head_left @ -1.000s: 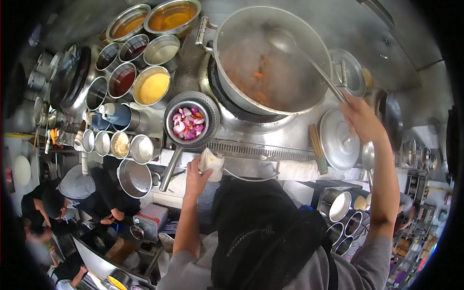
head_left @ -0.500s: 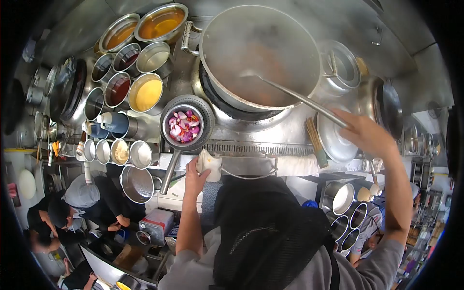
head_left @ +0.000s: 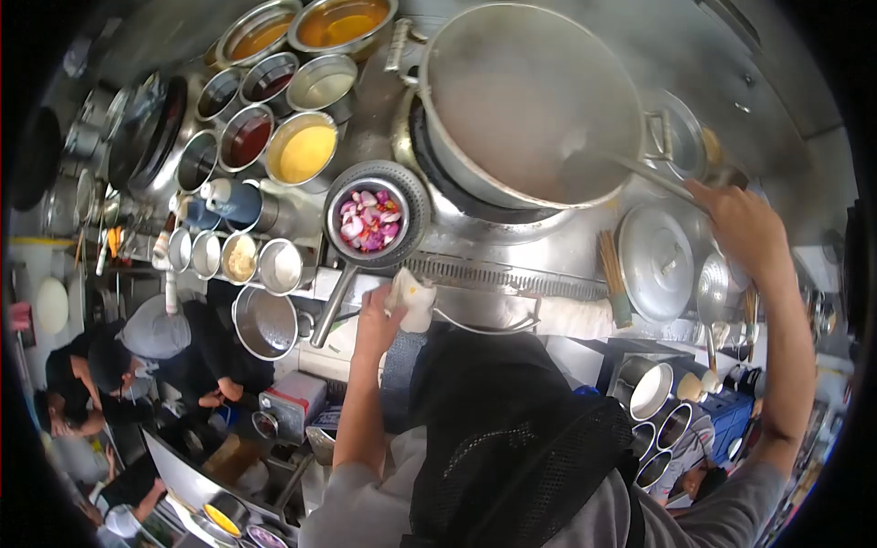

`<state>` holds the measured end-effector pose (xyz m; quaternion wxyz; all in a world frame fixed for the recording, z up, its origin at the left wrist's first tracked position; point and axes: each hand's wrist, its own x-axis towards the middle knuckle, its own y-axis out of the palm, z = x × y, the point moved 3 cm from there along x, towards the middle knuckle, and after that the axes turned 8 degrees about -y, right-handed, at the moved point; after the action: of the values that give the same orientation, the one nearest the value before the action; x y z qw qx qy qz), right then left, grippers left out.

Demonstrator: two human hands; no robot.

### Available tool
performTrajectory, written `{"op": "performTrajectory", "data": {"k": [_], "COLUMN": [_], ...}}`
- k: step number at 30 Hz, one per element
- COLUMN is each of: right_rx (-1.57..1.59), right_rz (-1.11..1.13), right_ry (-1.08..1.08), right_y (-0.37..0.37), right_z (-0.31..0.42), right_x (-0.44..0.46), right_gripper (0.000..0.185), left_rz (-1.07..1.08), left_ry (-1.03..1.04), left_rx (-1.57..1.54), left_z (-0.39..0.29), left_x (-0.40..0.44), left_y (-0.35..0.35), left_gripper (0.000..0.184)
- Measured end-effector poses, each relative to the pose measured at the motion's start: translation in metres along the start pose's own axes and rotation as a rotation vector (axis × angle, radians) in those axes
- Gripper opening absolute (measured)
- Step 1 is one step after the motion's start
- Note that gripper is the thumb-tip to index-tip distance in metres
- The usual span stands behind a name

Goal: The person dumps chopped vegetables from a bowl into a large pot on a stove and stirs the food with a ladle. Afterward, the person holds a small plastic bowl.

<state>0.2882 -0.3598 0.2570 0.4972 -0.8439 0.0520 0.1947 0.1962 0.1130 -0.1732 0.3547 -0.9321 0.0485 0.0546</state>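
Note:
My right hand (head_left: 738,224) is closed round the end of a long metal ladle handle (head_left: 660,176). The ladle's head dips inside a large steaming pot (head_left: 534,196), blurred by steam. At the counter's front edge my left hand (head_left: 375,324) has its fingers and thumb against a folded white cloth (head_left: 416,301) and appears to grip it. Left of the pot, a small pan of cut red shallots (head_left: 370,222) rests on a perforated strainer (head_left: 416,196), its handle (head_left: 335,304) pointing toward me.
Metal tubs of sauces, among them a yellow one (head_left: 303,153), stand at the left. A round lid (head_left: 656,260) and a bamboo brush (head_left: 614,274) lie on the right. Other people (head_left: 164,338) work at lower left, and another person is at lower right.
My right hand has drawn the ladle from the pot's middle to its right side. The view has shifted, so the counter things appear moved slightly right. My left hand stays at the cloth.

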Motion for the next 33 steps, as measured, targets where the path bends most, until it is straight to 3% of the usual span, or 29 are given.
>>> {"op": "performTrajectory", "data": {"k": [1, 5, 7, 9, 11, 13, 16, 18, 19, 21, 22, 23, 25, 29, 31, 33], "right_rx": [0.036, 0.327, 0.683, 0.732, 0.791, 0.908, 1.017, 1.156, 0.957, 0.924, 0.963, 1.003, 1.083, 1.125, 0.936, 0.938], "right_rz": [0.018, -0.096, -0.168, -0.156, -0.133, 0.012, -0.138, -0.382, -0.301, -0.424, -0.387, -0.348, -0.332, -0.557, -0.676, -0.607], "right_ry": [-0.003, -0.108, -0.167, -0.141, -0.119, 0.106, 0.161, 0.222, 0.256, 0.29, 0.305, 0.317, 0.333, 0.262, 0.261, 0.29], "right_y": [0.013, 0.101, 0.101, 0.087, 0.076, 0.07, 0.09, 0.126, 0.146, 0.19, 0.201, 0.205, 0.19, 0.198, 0.215, 0.24], "right_z": [0.004, -0.006, 0.012, 0.018, 0.018, 0.017, 0.022, 0.033, 0.037, 0.067, 0.073, 0.077, 0.073, 0.068, 0.075, 0.089], "right_x": [0.017, 0.063, 0.07, 0.061, 0.038, -0.003, -0.068, -0.098, -0.106, -0.107, -0.104, -0.101, -0.102, -0.105, -0.102, -0.1], "right_gripper": [0.059, 0.06, 0.061, 0.059, 0.058, 0.056, 0.054, 0.054, 0.054, 0.052, 0.051, 0.051, 0.052, 0.057, 0.058, 0.06], "left_rz": [-0.01, -0.39, -0.422, -0.483, -0.466, -0.378, -0.389, -0.445, -0.45, -0.353, -0.282, -0.282, -0.192, -0.303, -0.355, -0.374], "left_ry": [-0.18, -0.085, -0.173, -0.12, -0.161, -0.248, -0.279, -0.245, -0.232, -0.397, -0.509, -0.5, -0.575, -0.545, -0.575, -0.585], "left_rx": [-0.058, 0.062, 0.014, 0.208, 0.205, 0.22, 0.202, 0.166, 0.167, 0.046, -0.053, -0.046, -0.337, -0.385, -0.408, -0.509], "left_z": [-0.008, 0.006, 0.008, 0.03, 0.03, 0.044, 0.069, 0.063, 0.071, 0.107, 0.103, 0.095, 0.071, 0.056, 0.045, 0.049], "left_x": [0.005, 0.048, 0.074, 0.102, 0.119, 0.133, 0.147, 0.148, 0.15, 0.16, 0.16, 0.158, 0.148, 0.134, 0.123, 0.116], "left_y": [-0.008, -0.031, -0.046, -0.046, -0.048, -0.045, -0.037, -0.041, -0.04, -0.034, -0.035, -0.036, -0.038, -0.026, -0.024, -0.019], "left_gripper": [0.053, 0.039, 0.039, 0.041, 0.044, 0.047, 0.048, 0.041, 0.041, 0.031, 0.039, 0.039, 0.04, 0.038, 0.034, 0.031]}}
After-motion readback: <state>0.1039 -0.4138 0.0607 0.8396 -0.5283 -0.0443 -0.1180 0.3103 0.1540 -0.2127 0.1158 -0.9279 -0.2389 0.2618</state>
